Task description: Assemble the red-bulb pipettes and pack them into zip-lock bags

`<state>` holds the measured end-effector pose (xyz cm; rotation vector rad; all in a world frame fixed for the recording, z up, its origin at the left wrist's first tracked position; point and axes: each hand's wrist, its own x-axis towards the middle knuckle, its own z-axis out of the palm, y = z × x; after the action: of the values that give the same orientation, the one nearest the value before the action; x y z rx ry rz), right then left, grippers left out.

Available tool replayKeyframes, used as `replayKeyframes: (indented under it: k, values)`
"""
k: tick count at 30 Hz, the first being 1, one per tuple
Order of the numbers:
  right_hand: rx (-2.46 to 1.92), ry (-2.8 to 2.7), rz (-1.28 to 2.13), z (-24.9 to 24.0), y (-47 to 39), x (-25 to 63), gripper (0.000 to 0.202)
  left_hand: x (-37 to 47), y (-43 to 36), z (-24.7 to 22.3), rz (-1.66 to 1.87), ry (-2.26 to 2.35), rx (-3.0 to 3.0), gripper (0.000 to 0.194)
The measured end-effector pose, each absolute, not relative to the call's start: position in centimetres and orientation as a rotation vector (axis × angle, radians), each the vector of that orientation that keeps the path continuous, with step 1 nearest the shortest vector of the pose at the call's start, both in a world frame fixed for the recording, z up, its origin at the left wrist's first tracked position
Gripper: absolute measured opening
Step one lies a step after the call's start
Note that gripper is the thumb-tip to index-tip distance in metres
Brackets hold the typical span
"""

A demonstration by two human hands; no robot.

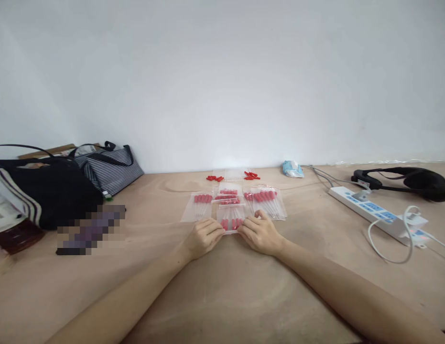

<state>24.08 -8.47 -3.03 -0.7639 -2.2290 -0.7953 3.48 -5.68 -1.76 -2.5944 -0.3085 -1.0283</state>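
My left hand (pixel 207 237) and my right hand (pixel 260 232) pinch the near edge of a small clear zip bag (pixel 231 212), one at each corner. Inside it are several thin clear sticks with red ends, looking like droppers with rubber bulbs; the red ends point toward me. More filled bags overlap just behind it. To the left lies another filled bag (pixel 203 206), and to the right a few overlapping filled bags (pixel 270 205), their red ends facing the wall. My fingertips partly hide the near edge of the bag.
Farther back lie loose red pieces (pixel 215 178), thin clear sticks (pixel 233 175) and more red-ended pieces (pixel 251 175). A blue-and-white packet (pixel 293 169), a power strip (pixel 373 212) with cables and a black headset (pixel 405 182) are right. Bags (pixel 113 169) and a blurred-out item (pixel 91 231) stand left.
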Motion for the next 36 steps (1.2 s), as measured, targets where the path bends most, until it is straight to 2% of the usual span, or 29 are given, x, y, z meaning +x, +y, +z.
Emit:
replayKeyframes:
  k: [5,11,15,18,21,23,25,27,31,34,36]
  values:
    - [-0.832,-2.215,-0.874,-3.2,-8.9,25.0,0.025,3.3,-5.9,-1.9,-1.04,-0.313,-2.617,0.013]
    - [-0.901,-2.145,-0.915,-3.8,-8.1,26.4,0.036,2.1,-5.6,-1.8,-1.076,-0.355,-2.625,0.014]
    - [-0.978,-2.219,-0.64,-3.5,-8.3,27.0,0.037,1.8,-5.6,-1.8,-1.069,-0.409,-2.635,0.016]
    - [-0.982,-2.276,-0.395,-3.5,-8.7,25.9,0.046,2.3,-6.0,-2.0,-1.084,-0.404,-2.642,0.015]
    - [-0.975,-2.266,-0.266,-4.0,-8.8,25.0,0.021,2.4,-6.2,-2.3,-1.118,-0.362,-2.729,0.012]
    - [-0.928,-2.228,-0.168,-4.0,-8.9,25.1,0.018,1.8,-5.7,-2.3,-1.175,-0.467,-2.803,0.021]
    - [-0.867,-2.135,-0.04,-3.7,-8.9,25.6,0.016,0.9,-4.4,-2.2,-1.219,-0.757,-2.79,0.031]
    - [-0.834,-1.989,0.045,-3.0,-8.8,26.1,0.014,-0.2,-2.5,-2.1,-1.13,-1.072,-2.701,0.034]
    - [-0.786,-1.844,-0.001,-1.4,-7.1,26.2,0.017,-1.5,0.5,-2.2,-0.655,-1.45,-2.693,0.045]
    - [-0.788,-1.829,-0.073,-1.0,-4.1,25.0,0.015,-2.0,0.8,-2.4,-0.433,-1.554,-2.732,0.049]
    - [-0.842,-1.804,-0.081,-1.1,-1.8,23.7,0.009,-2.8,0.0,-2.3,-0.417,-1.526,-2.74,0.05]
